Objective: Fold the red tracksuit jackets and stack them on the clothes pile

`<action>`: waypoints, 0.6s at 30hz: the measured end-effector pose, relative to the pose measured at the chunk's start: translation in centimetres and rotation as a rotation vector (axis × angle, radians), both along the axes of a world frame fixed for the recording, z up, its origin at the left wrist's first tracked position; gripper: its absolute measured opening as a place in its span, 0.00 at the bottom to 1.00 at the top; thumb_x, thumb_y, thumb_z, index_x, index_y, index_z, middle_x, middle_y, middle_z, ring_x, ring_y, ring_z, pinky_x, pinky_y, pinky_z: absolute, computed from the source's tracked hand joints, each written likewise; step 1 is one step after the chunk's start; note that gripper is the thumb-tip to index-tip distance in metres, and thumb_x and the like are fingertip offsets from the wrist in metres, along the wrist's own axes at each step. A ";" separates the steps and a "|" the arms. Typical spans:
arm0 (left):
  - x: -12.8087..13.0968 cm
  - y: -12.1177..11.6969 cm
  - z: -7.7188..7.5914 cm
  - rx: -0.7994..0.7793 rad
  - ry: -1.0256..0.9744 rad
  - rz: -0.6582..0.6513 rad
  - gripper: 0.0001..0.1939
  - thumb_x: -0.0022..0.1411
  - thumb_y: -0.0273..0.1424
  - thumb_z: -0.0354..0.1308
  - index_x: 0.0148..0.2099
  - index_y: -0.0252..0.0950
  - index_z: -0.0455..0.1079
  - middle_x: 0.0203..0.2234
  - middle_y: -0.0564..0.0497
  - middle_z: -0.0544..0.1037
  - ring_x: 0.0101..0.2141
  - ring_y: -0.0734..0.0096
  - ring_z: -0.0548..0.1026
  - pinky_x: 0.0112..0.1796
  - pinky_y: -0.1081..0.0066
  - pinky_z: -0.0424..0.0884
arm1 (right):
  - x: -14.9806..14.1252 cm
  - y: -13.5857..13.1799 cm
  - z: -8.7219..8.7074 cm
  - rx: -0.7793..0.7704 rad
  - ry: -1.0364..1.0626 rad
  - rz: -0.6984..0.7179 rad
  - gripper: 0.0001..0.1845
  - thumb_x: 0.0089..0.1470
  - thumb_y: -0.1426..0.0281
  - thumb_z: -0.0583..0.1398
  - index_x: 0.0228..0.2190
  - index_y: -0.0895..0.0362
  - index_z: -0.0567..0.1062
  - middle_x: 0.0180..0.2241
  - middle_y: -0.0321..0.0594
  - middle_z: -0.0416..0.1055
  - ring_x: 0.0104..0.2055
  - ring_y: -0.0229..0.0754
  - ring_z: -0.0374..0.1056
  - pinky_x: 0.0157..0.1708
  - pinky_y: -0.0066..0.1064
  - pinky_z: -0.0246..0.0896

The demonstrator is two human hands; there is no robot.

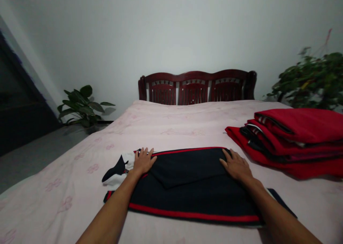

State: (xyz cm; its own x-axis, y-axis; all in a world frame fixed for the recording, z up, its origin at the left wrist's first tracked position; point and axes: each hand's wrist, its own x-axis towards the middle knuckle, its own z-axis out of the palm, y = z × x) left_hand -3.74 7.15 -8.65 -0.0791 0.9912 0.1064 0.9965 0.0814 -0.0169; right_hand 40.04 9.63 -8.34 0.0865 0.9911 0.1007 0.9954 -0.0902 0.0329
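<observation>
A dark navy garment (187, 187) with red stripes along its edges lies folded flat on the pink bedsheet (166, 126). Its white and navy collar part (118, 170) sticks out at the left. My left hand (143, 160) rests flat on the garment's far left corner, fingers stretched out. My right hand (235, 164) lies flat on the far right corner, fingers spread. Neither hand holds anything.
A pile of folded red clothes (292, 140) sits on the bed at the right. A dark red wooden headboard (197, 86) stands at the far end. Potted plants stand at the left (81, 106) and the right (311, 79). A dark object (281, 201) peeks out beside my right forearm.
</observation>
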 end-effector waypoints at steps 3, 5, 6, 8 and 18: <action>0.0 -0.4 0.2 0.055 0.022 0.043 0.30 0.72 0.46 0.41 0.70 0.43 0.58 0.67 0.40 0.62 0.68 0.48 0.54 0.64 0.43 0.47 | -0.2 -0.1 0.0 0.017 0.001 -0.008 0.35 0.66 0.53 0.42 0.68 0.54 0.55 0.70 0.52 0.48 0.71 0.55 0.47 0.65 0.51 0.45; 0.5 -1.0 0.5 0.103 0.034 0.089 0.28 0.72 0.43 0.41 0.69 0.40 0.61 0.67 0.38 0.62 0.68 0.45 0.55 0.63 0.40 0.45 | -0.3 -0.2 0.0 0.015 0.001 -0.020 0.35 0.66 0.53 0.42 0.68 0.54 0.55 0.70 0.52 0.48 0.71 0.55 0.47 0.65 0.51 0.45; 1.0 -1.5 0.8 0.125 0.038 0.108 0.27 0.72 0.41 0.41 0.68 0.38 0.62 0.67 0.36 0.62 0.68 0.44 0.55 0.63 0.38 0.45 | -0.4 -0.2 0.0 0.010 0.003 -0.028 0.35 0.66 0.53 0.42 0.68 0.54 0.55 0.70 0.52 0.48 0.71 0.55 0.47 0.65 0.51 0.45; 2.5 -2.5 1.4 0.159 0.042 0.113 0.26 0.73 0.38 0.41 0.67 0.37 0.63 0.67 0.36 0.61 0.68 0.44 0.55 0.63 0.40 0.46 | -0.5 -0.2 -0.1 0.010 0.013 -0.039 0.35 0.66 0.53 0.43 0.68 0.54 0.55 0.70 0.52 0.48 0.71 0.55 0.47 0.65 0.51 0.44; 10.1 -8.0 0.0 0.095 -0.089 -0.225 0.29 0.71 0.47 0.45 0.70 0.46 0.57 0.69 0.42 0.59 0.68 0.51 0.55 0.65 0.46 0.51 | -0.4 -0.4 -0.2 0.051 0.044 -0.034 0.34 0.66 0.53 0.44 0.68 0.53 0.56 0.69 0.52 0.50 0.70 0.55 0.49 0.65 0.50 0.45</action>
State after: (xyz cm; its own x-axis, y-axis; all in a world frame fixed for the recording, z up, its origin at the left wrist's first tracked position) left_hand 6.38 -0.81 -8.61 0.1289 0.9708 0.2021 0.9870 -0.1453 0.0684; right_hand 39.60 9.22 -8.49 0.1256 0.9812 0.1467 0.9921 -0.1246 -0.0161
